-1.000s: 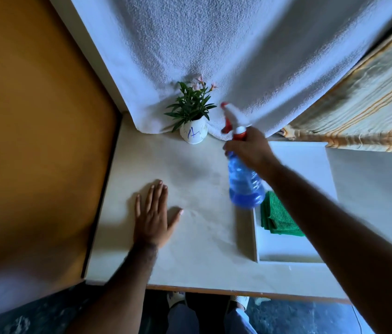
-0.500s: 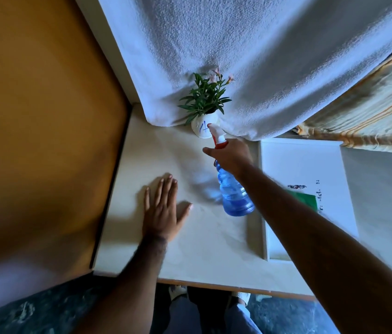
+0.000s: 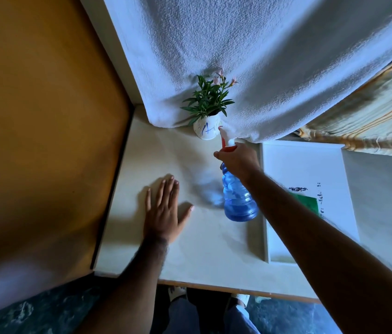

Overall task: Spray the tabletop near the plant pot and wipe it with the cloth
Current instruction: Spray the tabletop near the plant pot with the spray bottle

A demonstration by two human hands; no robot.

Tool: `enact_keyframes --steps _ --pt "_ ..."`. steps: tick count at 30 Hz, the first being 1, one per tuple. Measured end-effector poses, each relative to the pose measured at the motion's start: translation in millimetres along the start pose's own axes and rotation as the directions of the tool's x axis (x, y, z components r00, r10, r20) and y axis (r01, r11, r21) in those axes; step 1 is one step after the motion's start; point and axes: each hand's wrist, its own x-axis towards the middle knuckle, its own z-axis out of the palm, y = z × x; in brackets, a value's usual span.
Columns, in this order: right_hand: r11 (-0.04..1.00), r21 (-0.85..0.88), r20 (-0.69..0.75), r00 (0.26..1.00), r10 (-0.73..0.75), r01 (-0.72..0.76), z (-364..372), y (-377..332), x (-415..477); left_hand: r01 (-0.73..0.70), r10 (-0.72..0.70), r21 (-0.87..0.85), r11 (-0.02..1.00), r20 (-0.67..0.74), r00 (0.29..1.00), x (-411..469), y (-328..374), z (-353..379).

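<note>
My right hand (image 3: 239,160) grips the neck of a blue spray bottle (image 3: 237,201) with a red and white trigger head, held above the cream tabletop (image 3: 166,153). Its nozzle points at the white plant pot (image 3: 206,131), almost touching it; green leaves and pink flowers rise from the pot at the table's back edge. My left hand (image 3: 166,210) lies flat on the tabletop, fingers spread, left of the bottle. The green cloth (image 3: 307,203) lies in a white tray (image 3: 303,160) at the right, partly hidden by my right forearm.
A white towel (image 3: 250,56) hangs behind the pot and drapes onto the table. An orange wall (image 3: 40,116) borders the table's left side. A striped fringed fabric (image 3: 371,116) lies at the back right. My feet show below the table's front edge.
My right hand has carried the bottle left and forward, from beside the tray to the pot, with the nozzle now close to the pot. My left hand has stayed flat.
</note>
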Motion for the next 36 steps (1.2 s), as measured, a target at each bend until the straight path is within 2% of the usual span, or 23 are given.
enact_keyframes --steps 6,8,10,15,18,22,29,32,36 --pt "0.964 0.195 -0.263 0.957 -0.126 0.180 -46 0 -18 0.000 0.000 -0.005 1.000 -0.016 1.000 -1 1 -1" --pt "0.906 0.290 -0.375 0.908 -0.187 0.307 -69 1 -23 -0.001 0.001 -0.003 1.000 -0.011 1.000 -1 3 -2" --pt "0.858 0.310 -0.478 0.847 -0.232 0.410 -91 5 -21 0.001 -0.001 -0.004 1.000 0.000 1.000 0 4 -4" --pt "0.815 0.289 -0.636 0.737 -0.228 0.502 -125 25 0 0.007 -0.007 -0.002 1.000 0.010 1.000 1 6 -8" --pt "0.820 0.250 -0.660 0.710 -0.245 0.515 -134 45 13 0.011 -0.011 -0.001 1.000 0.017 1.000 2 8 -9" --pt "0.828 0.245 -0.647 0.721 -0.247 0.504 -137 63 26 0.010 -0.011 0.005 1.000 0.013 1.000 2 7 -7" --pt "0.845 0.292 -0.603 0.772 -0.201 0.448 -134 73 26 -0.016 0.016 0.013 1.000 0.013 1.000 2 2 -3" --pt "0.857 0.259 -0.562 0.791 -0.242 0.446 -134 75 27 -0.009 0.009 0.010 1.000 0.023 1.000 1 1 -3" --pt "0.903 0.219 -0.495 0.840 -0.223 0.369 -138 90 21 -0.005 0.005 -0.003 1.000 0.034 0.999 2 3 -3"
